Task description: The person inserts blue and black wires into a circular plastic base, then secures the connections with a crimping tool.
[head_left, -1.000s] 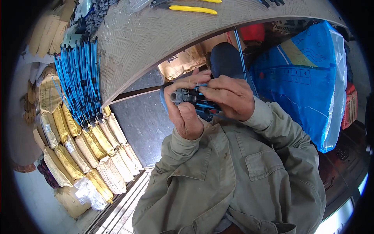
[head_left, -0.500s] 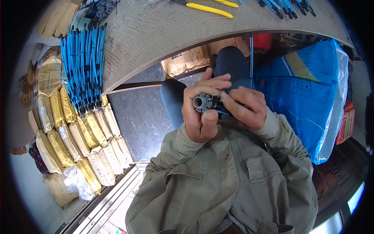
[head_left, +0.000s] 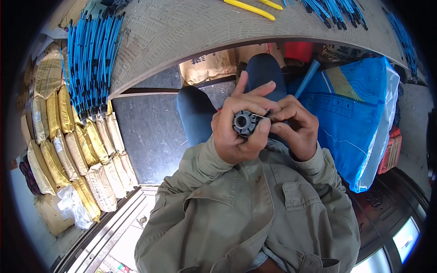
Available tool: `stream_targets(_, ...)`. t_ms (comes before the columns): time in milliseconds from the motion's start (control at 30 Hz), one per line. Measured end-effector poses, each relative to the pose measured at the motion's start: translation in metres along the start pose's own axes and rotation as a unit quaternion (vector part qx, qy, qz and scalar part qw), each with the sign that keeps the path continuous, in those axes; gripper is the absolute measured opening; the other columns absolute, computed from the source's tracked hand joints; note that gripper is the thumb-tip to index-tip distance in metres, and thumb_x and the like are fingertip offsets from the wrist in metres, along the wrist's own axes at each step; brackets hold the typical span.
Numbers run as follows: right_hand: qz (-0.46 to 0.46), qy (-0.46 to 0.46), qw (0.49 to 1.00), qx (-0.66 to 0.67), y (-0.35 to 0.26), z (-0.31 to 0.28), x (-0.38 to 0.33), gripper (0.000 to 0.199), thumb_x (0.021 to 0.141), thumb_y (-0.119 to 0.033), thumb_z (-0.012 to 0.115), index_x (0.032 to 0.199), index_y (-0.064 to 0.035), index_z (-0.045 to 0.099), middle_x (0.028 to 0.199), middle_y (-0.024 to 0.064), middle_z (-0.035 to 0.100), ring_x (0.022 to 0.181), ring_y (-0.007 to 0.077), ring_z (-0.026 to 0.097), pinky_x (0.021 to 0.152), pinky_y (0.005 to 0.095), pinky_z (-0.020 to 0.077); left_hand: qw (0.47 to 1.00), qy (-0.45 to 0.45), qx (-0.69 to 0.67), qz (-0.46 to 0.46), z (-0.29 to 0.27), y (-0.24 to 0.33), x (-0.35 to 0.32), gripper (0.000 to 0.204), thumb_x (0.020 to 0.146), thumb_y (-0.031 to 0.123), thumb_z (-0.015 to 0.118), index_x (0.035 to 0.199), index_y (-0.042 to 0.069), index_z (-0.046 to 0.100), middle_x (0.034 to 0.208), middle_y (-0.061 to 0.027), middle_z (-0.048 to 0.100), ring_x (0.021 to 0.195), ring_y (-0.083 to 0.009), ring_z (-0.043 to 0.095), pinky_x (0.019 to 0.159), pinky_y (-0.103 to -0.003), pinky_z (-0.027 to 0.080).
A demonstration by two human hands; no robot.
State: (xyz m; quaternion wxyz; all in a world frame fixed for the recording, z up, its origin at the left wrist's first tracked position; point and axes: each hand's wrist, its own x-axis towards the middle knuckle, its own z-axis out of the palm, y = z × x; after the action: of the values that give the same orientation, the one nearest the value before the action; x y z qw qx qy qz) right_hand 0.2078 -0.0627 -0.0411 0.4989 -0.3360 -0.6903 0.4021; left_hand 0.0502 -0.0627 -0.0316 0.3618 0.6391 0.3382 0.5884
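My left hand [head_left: 236, 129] is wrapped round a grey, slotted cylindrical hub [head_left: 245, 123], its round hole facing up. The index and middle fingers stretch past it. Close beside the hub, my right hand [head_left: 298, 125] pinches with thumb and fingers touching. A blurred blue rod [head_left: 308, 78] runs up and right from behind that hand, seemingly held by it. A thin light wire or pin [head_left: 260, 117] spans the gap between hub and right fingertips. The rod's inner end is hidden by the fingers.
Yellow-handled pliers [head_left: 250, 8] and blue rods [head_left: 334, 13] lie on the tabletop [head_left: 182, 27] ahead. More black-tipped blue rods [head_left: 93, 63] hang together at left above stacked paper-wrapped packs [head_left: 77, 141]. A big blue bag [head_left: 350, 118] stands at right.
The hub has shifted slightly right in my left hand, its face turned more upward. My right hand has drawn in its fingers to a pinch. The blue rod swung from upright to slanting right.
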Motion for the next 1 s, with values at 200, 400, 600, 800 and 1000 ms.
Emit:
stream_targets(200, 0.166, -0.028, 0.965, 0.201, -0.003, -0.008, -0.006, 0.016, 0.072, -0.005, 0.073, 0.078, 0.0004, 0.059, 0.081, 0.0053, 0.057, 0.076, 0.0146, 0.050, 0.070, 0.0271, 0.0397, 0.999, -0.029, 0.032, 0.004, 0.004, 0.010, -0.003, 0.018, 0.083, 0.005, 0.055, 0.093, 0.002, 0.041, 0.091, -0.0195, 0.062, 0.102, -0.0341, 0.059, 0.105, -0.054, 0.022)
stream_targets(400, 0.162, -0.043, 0.970, 0.177, -0.006, -0.005, -0.001, 0.015, 0.073, -0.005, 0.072, 0.081, 0.0000, 0.061, 0.084, 0.0062, 0.058, 0.079, 0.0157, 0.052, 0.071, 0.0272, 0.0406, 0.999, -0.019, -0.001, -0.032, -0.001, 0.011, -0.009, 0.022, 0.079, -0.005, 0.056, 0.094, 0.002, 0.040, 0.089, -0.0180, 0.060, 0.096, -0.0326, 0.061, 0.100, -0.053, 0.033)
stream_targets(600, 0.077, -0.072, 0.993, 0.046, -0.009, -0.027, 0.041, 0.011, 0.083, -0.005, 0.059, 0.091, 0.0003, 0.063, 0.096, 0.0102, 0.061, 0.089, 0.0180, 0.056, 0.078, 0.0287, 0.0439, 0.992, 0.118, -0.036, -0.017, -0.049, 0.011, -0.020, 0.024, 0.079, -0.011, 0.053, 0.096, 0.000, 0.040, 0.087, -0.0154, 0.058, 0.091, -0.0284, 0.062, 0.095, -0.049, 0.041)
stream_targets(800, -0.110, 0.057, 0.979, -0.163, 0.069, -0.047, 0.134, 0.012, 0.088, -0.013, 0.056, 0.093, -0.0017, 0.056, 0.096, 0.0096, 0.061, 0.084, 0.0179, 0.058, 0.073, 0.0296, 0.0469, 0.968, 0.187, 0.169, 0.018, -0.102, 0.043, -0.042, 0.024, 0.078, -0.012, 0.052, 0.096, 0.000, 0.041, 0.086, -0.0160, 0.058, 0.090, -0.0291, 0.062, 0.095, -0.051, 0.041)
stream_targets(1000, -0.115, -0.058, 0.807, -0.576, 0.113, -0.031, 0.203, 0.024, 0.088, -0.030, 0.056, 0.088, -0.0060, 0.054, 0.091, 0.0123, 0.062, 0.080, 0.0292, 0.061, 0.065, 0.0362, 0.0496, 0.963, 0.119, 0.239, -0.026, -0.111, 0.048, -0.057, 0.025, 0.075, -0.008, 0.059, 0.095, 0.001, 0.047, 0.085, -0.0135, 0.059, 0.086, -0.0263, 0.064, 0.094, -0.043, 0.044)
